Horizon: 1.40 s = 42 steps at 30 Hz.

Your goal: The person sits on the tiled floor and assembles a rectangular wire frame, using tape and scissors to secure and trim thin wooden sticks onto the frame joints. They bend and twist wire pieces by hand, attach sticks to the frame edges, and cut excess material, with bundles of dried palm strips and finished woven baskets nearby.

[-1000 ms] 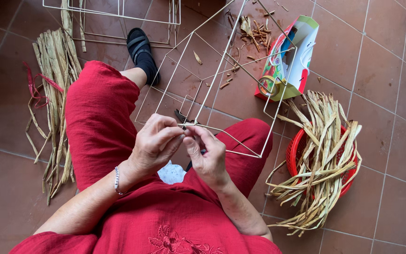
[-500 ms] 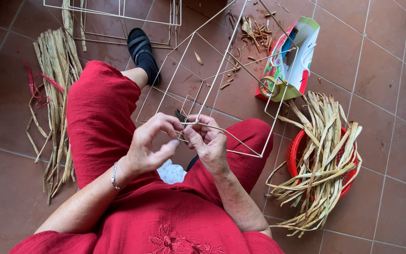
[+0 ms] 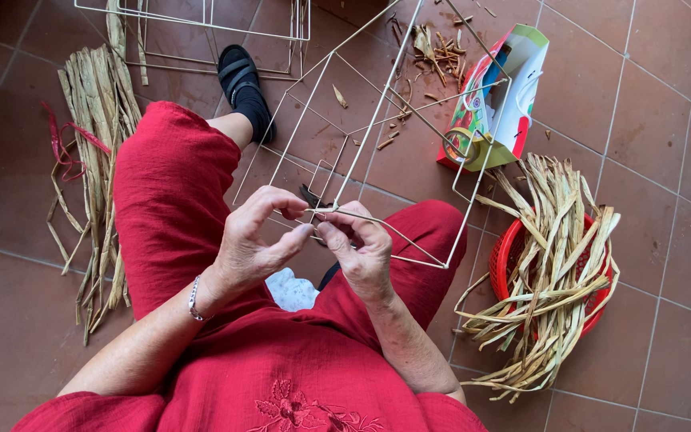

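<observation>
Two hands pinch a white wire frame over a lap in red clothes.

The left hand [image 3: 253, 240] and the right hand [image 3: 361, 252] meet at the near corner of the wire frame [image 3: 377, 120], fingers closed together on one thin wire. The frame's long side runs away from the person, up and to the right, and its far end reaches the colourful cardboard box [image 3: 493, 96] on the tiled floor [image 3: 665, 136]. A red basket [image 3: 509, 260] of dry straw strips [image 3: 557, 264] sits to the right. More straw strips lie in a bundle [image 3: 97, 144] on the left, beside the leg with the black sandal [image 3: 241, 76].
</observation>
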Available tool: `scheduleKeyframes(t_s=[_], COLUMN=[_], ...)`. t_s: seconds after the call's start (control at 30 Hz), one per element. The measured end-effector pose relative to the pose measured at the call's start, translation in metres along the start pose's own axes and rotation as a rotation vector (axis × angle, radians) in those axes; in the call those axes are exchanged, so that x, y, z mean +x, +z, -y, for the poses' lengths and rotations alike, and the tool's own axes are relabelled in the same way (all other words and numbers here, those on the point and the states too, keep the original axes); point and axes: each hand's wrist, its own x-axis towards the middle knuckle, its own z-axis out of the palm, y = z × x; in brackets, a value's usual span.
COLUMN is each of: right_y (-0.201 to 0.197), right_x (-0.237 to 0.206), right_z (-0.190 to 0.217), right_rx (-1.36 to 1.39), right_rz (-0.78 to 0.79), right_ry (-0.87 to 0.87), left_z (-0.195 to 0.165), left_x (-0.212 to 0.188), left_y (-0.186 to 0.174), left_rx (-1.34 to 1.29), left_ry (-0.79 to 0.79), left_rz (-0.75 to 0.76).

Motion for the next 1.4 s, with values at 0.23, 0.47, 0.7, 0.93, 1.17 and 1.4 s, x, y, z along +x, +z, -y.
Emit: scheduleKeyframes(t_s=[0.23,0.47,0.7,0.93,1.17,1.4], right_y=[0.01,0.011,0.014,0.021,0.025,0.02], right_x=[0.0,0.0,-0.001,-0.008,-0.009,-0.004], right_z=[0.012,0.01,0.012,0.012,0.009,0.006], right_rx=[-0.648,-0.703,-0.743,-0.902,-0.99,-0.96], right_rz=[-0.095,-0.112,-0.123,-0.065,0.003,-0.02], right_ry=[-0.533,-0.58,-0.635,-0.776,-0.795,-0.823], left_z=[-0.017,-0.024,-0.021,-0.011,0.001,-0.007], left_x=[0.009,0.011,0.013,0.01,0.007,0.009], left_y=[0.002,0.002,0.003,0.007,0.011,-0.006], left_rx=[0.068,0.13,0.115,0.07,-0.196,-0.22], left_ry=[0.017,0.113,0.123,-0.021,-0.181,-0.098], left_rz=[-0.012,-0.061,-0.037,-0.003,0.005,0.04])
